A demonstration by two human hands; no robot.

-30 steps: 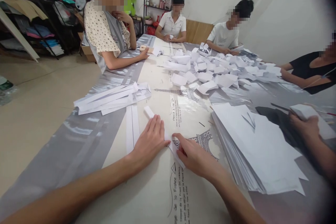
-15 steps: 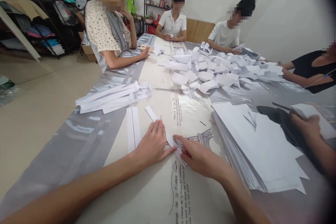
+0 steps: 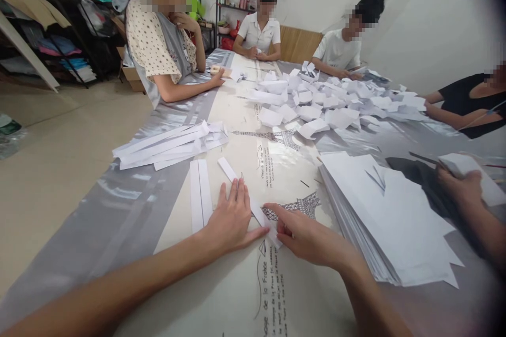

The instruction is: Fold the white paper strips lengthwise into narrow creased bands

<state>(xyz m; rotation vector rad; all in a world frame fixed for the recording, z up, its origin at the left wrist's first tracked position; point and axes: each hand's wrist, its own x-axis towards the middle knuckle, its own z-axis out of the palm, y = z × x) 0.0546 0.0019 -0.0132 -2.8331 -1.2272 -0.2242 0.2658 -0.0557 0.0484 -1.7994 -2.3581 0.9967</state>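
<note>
A narrow white paper strip (image 3: 226, 168) lies slantwise on the table cover, partly hidden under my hands. My left hand (image 3: 231, 216) rests flat across its middle, fingers spread a little and thumb reaching toward my right hand. At the strip's near end is my right hand (image 3: 302, 231), index finger stretched along the edge, thumb beside the folded tip and the other fingers curled in. Left of my left hand, paper strips (image 3: 198, 189) lie side by side. Farther off is a loose pile of long paper strips (image 3: 169, 147).
A thick stack of white paper sheets (image 3: 387, 210) stands to my right. Many folded paper pieces (image 3: 316, 97) are heaped at mid-table. Co-workers sit around the table; one co-worker's hand (image 3: 462, 184) holds white paper at the far right. A dark shelf (image 3: 59, 21) stands behind.
The fingers of my left hand have spread apart slightly on the strip. My right hand has shifted slightly to the right at the strip's near end.
</note>
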